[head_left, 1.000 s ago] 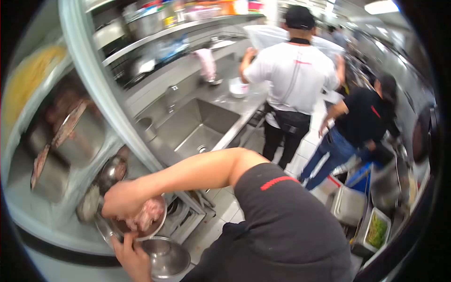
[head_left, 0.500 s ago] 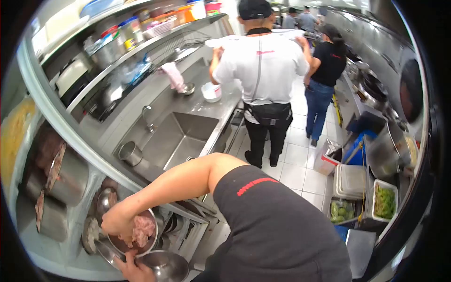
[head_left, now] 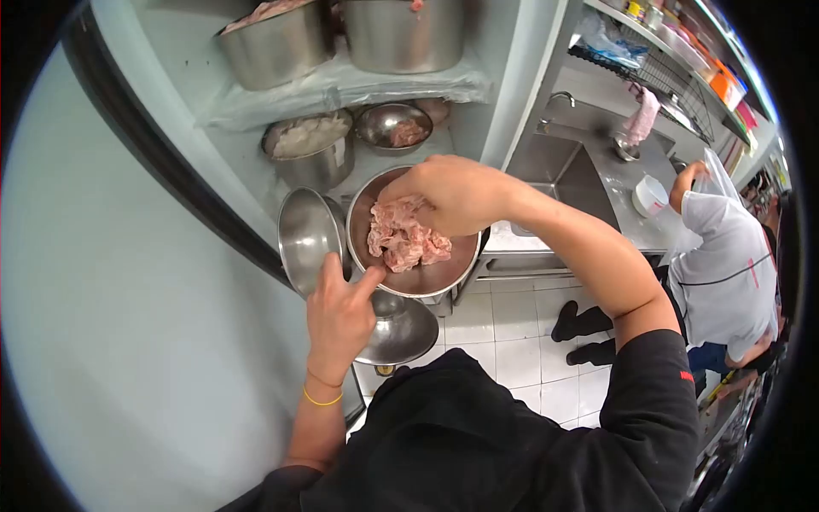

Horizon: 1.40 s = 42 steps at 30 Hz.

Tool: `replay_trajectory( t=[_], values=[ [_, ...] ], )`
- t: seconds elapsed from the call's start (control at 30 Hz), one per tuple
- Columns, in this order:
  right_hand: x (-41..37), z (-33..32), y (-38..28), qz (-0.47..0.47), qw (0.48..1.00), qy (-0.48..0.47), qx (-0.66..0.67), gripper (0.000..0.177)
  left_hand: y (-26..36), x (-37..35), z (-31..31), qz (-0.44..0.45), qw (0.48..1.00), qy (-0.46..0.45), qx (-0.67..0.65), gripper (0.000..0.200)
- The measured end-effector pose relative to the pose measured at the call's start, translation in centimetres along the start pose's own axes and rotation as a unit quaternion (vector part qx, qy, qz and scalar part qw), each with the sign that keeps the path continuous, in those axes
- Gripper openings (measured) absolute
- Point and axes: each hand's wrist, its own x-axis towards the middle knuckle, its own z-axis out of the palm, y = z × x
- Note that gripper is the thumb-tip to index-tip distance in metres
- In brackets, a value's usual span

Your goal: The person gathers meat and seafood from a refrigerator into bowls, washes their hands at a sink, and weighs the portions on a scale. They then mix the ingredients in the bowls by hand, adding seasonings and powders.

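My right hand (head_left: 431, 196) reaches down into a round metal pot (head_left: 467, 273), its fingers curled on pieces of pale pink raw meat (head_left: 405, 235). Some fingertips are hidden in the meat. On the near left side of the pot, my left hand (head_left: 341, 307) grips the rim of a tilted metal bowl (head_left: 309, 235), the thumb lying by the pot's rim. The fingers underneath cannot be seen. Below the pot, right of my left hand, is another shiny metal bowl (head_left: 401, 333).
Inside the open refrigerator, a metal container with whitish contents (head_left: 311, 149) and a small bowl of meat (head_left: 397, 128) stand behind the pot. Large metal containers (head_left: 405, 38) fill the shelf above. To the right are a sink (head_left: 580, 179) and a person in a white shirt (head_left: 725, 264).
My view has swung left and down from the kitchen aisle to the refrigerator. My right hand is still in the meat and my left hand still beside the pot.
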Motion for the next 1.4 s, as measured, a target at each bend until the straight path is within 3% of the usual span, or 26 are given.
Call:
replay_trajectory(
  t=[0.1, 0.33, 0.63, 0.7, 0.77, 0.83, 0.87, 0.9, 0.97, 1.07, 1.13, 1.2, 1.27, 1.33, 1.4],
  values=[
    [0.9, -0.6, 1.4, -0.084, 0.991, 0.065, 0.083, 0.04, -1.5, -1.1, 1.5, -0.009, 1.0, -0.006, 0.0, 0.03],
    [-1.1, -4.3, -0.1, -0.066, 0.984, 0.099, 0.135, 0.034, -1.9, -3.4, 4.1, -0.05, 0.998, 0.035, -0.019, 0.034],
    [-3.7, -3.4, -1.5, -0.052, 0.977, 0.137, 0.158, 0.028, -0.9, -3.5, 3.7, -0.001, 0.992, 0.12, 0.038, 0.037],
    [-3.0, -3.8, -1.2, -0.106, 0.923, 0.326, 0.173, 0.027, -0.9, -3.4, 3.5, -0.025, 0.995, 0.096, 0.027, 0.036],
    [-1.8, -6.6, -1.5, -0.115, 0.897, 0.377, 0.201, 0.024, -0.4, -3.3, 3.1, -0.042, 0.995, 0.092, 0.016, 0.035],
    [1.2, -11.1, -0.1, -0.196, 0.806, 0.558, 0.015, 0.023, -0.1, -3.1, 2.9, -0.075, 0.995, 0.068, 0.002, 0.034],
    [2.9, -13.2, 1.0, -0.162, 0.81, 0.562, -0.035, 0.024, -0.1, -2.9, 2.9, -0.071, 0.994, 0.081, 0.0, 0.033],
    [4.4, -14.8, 2.3, -0.125, 0.814, 0.561, -0.083, 0.025, 0.0, -3.1, 3.0, -0.07, 0.993, 0.09, -0.003, 0.033],
    [5.8, -16.4, 3.0, 0.09, 0.904, 0.383, -0.167, 0.046, 0.0, -3.3, 3.2, -0.082, 0.993, 0.085, -0.009, 0.033],
    [4.8, -15.2, 1.8, -0.022, 0.822, 0.528, -0.215, 0.034, -0.2, -3.2, 3.3, -0.082, 0.992, 0.096, -0.005, 0.034],
    [1.7, -13.2, -1.4, -0.143, 0.852, 0.497, -0.081, 0.022, -0.3, -3.4, 3.5, -0.086, 0.99, 0.111, -0.017, 0.033],
    [0.6, -9.4, -0.1, -0.164, 0.929, 0.325, -0.073, 0.026, -1.1, -3.4, 3.5, -0.083, 0.992, 0.094, -0.001, 0.033],
    [-0.6, -4.5, -1.3, -0.078, 0.996, 0.051, 0.0, 0.033, -2.2, -3.5, 3.7, -0.062, 0.996, 0.062, 0.034, 0.033],
    [0.9, 3.0, 1.3, -0.184, 0.983, 0.002, -0.008, 0.047, -3.5, -3.5, 4.1, -0.045, 0.997, 0.046, 0.034, 0.033],
    [1.0, 7.4, 0.9, -0.141, 0.981, -0.042, -0.127, 0.055, -3.9, -3.4, 4.4, -0.021, 0.999, 0.029, 0.035, 0.032]
  ],
)
